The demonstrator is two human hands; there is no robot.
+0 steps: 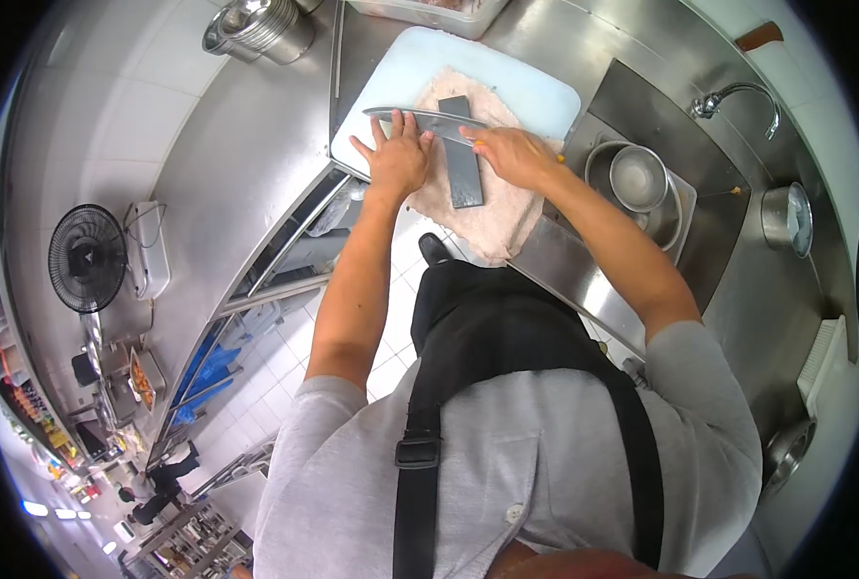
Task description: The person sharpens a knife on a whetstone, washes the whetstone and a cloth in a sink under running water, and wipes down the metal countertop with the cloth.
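Note:
A kitchen knife [436,120] lies across a long grey sharpening stone [465,179], its tip pointing left. My right hand [514,156] is closed around the yellow-orange handle, with a finger stretched along the blade's heel. My left hand [397,162] has its fingers spread, their tips resting at the blade near the tip half. Under the stone is a rumpled pinkish-beige cloth [516,207], draping over the front counter edge. Beneath the cloth lies a white cutting board [535,85].
Right of the board, a sink [613,96] holds a metal pot and bowl [639,179], below a faucet [738,89]. Stacked metal containers [265,31] stand far left; a plastic tub [439,17] sits behind the board. A black fan [88,258] and a distant person [154,487] appear left.

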